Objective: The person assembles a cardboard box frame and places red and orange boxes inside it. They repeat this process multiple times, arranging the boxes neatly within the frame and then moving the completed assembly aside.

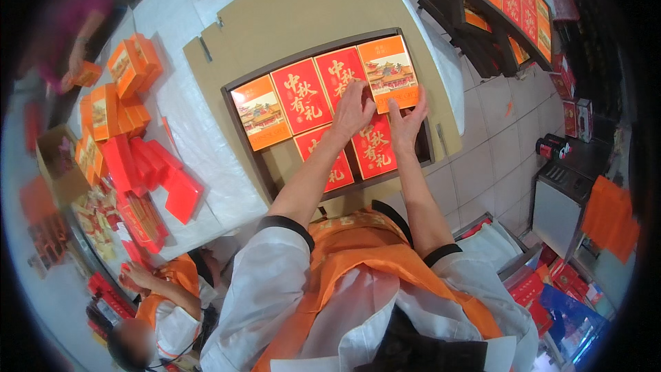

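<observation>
inside the dark tray (277,163), four red boxes (303,96) and one orange box (260,111) lie settled; i'd judge it mostly filled, the lower-left space bare. at upper right, the right hand (407,122) pinches a square palace-printed box (390,65); the left hand (353,114) bends beside it, grip unclear to me.

An open cardboard carton (69,182) stands far left, a co-worker (177,327) lower left, an orange sheet (609,217) at right beside a pale-fronted cabinet (559,210).
</observation>
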A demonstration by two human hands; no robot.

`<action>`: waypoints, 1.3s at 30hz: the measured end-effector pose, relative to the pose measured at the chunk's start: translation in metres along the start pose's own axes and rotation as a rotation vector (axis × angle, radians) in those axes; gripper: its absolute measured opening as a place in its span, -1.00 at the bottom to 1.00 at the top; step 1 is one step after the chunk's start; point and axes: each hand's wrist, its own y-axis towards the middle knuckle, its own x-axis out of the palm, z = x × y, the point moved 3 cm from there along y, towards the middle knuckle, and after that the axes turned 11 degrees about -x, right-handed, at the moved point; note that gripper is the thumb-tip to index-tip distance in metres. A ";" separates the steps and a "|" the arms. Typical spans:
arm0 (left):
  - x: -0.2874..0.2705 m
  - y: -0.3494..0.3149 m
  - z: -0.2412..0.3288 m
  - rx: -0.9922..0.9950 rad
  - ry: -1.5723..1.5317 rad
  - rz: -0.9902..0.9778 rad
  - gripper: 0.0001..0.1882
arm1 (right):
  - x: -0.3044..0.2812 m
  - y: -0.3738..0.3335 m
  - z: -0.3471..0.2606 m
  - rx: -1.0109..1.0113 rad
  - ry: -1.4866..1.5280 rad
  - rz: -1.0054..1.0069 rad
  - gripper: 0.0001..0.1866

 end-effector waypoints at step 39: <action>-0.106 -0.155 -0.050 -0.460 -0.107 -0.004 -0.29 | -0.017 -0.055 0.034 0.055 -0.383 -0.942 -0.53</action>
